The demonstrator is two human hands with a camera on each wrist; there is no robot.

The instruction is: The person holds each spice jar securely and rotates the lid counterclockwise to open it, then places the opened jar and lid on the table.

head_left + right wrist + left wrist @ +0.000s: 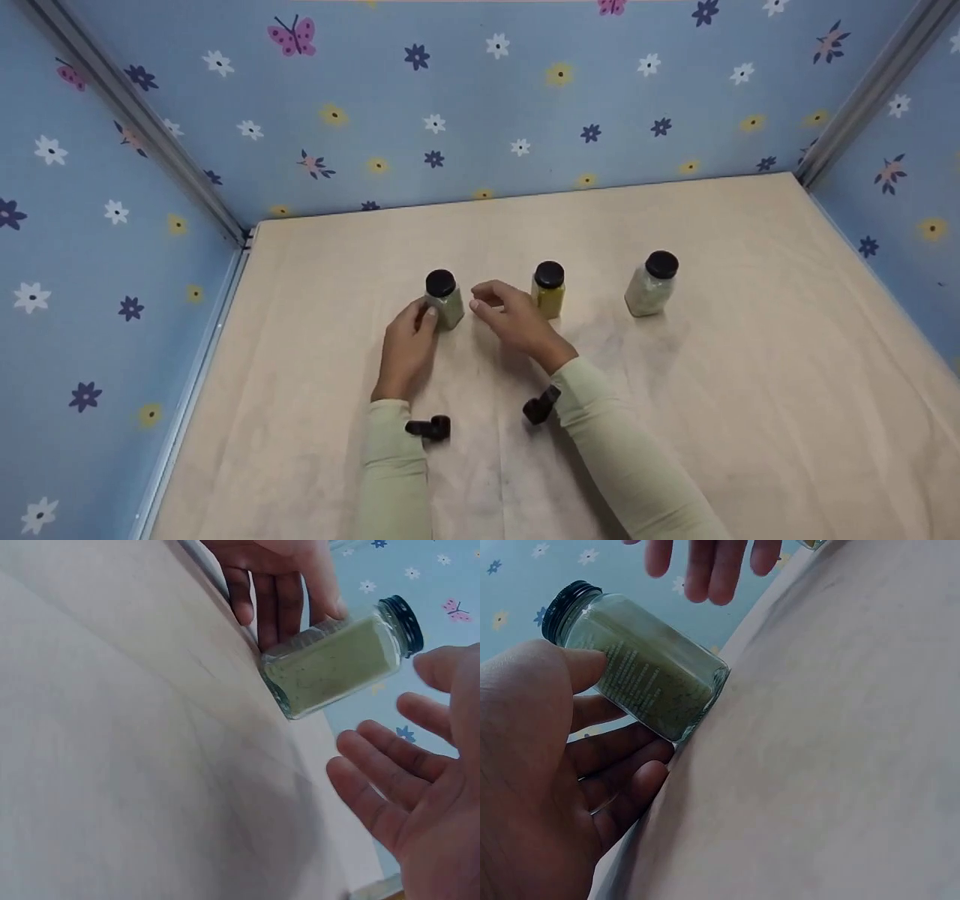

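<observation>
A square glass jar of green dried herb point(448, 306) with a black lid stands upright on the cloth. My left hand point(409, 341) holds it from the left, thumb on the printed face and fingers round the far side, as the left wrist view shows on the jar point(641, 664). Just right of that jar is my right hand point(517, 319), its fingers loosely bent and apart from the glass. In the right wrist view a gap shows between the right hand point(427, 780) and the green jar point(330, 667). Behind the right hand stands a jar of yellow contents point(550, 296), partly hidden.
Farther right stands another black-lidded jar with pale green contents point(649, 291). A beige cloth point(750, 390) covers the table. Blue flowered panels point(517, 97) rise at the back and both sides. Black wrist cameras point(430, 428) stick out from the sleeves.
</observation>
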